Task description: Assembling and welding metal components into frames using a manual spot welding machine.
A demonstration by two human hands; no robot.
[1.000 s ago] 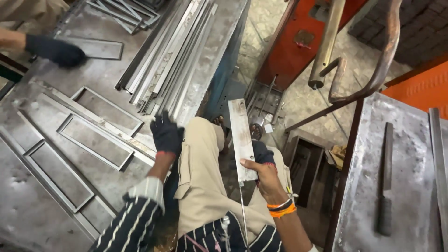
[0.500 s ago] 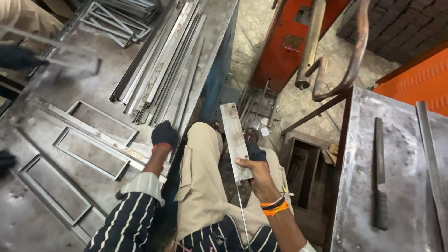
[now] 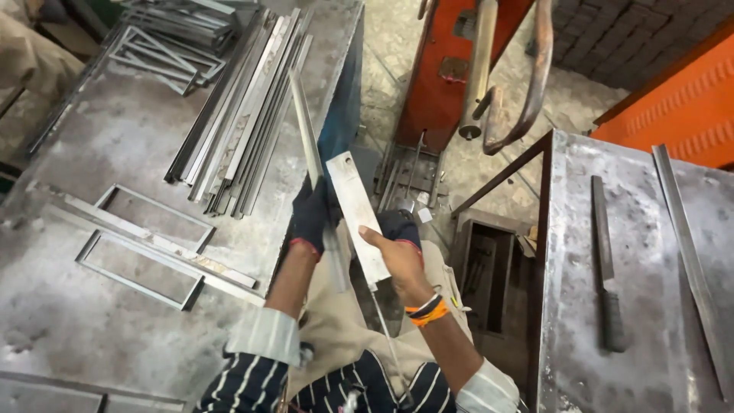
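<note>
Head view: left hand (image 3: 311, 216), gloved, clamped on long metal strip (image 3: 306, 134) at 11 o'clock; right hand (image 3: 399, 256) closed round flat plate (image 3: 356, 214) at centre; best kept firmly gripped, edges aligned, above steel table (image 3: 92, 336) edge.

Head camera, looking steeply down, close over lap
</note>
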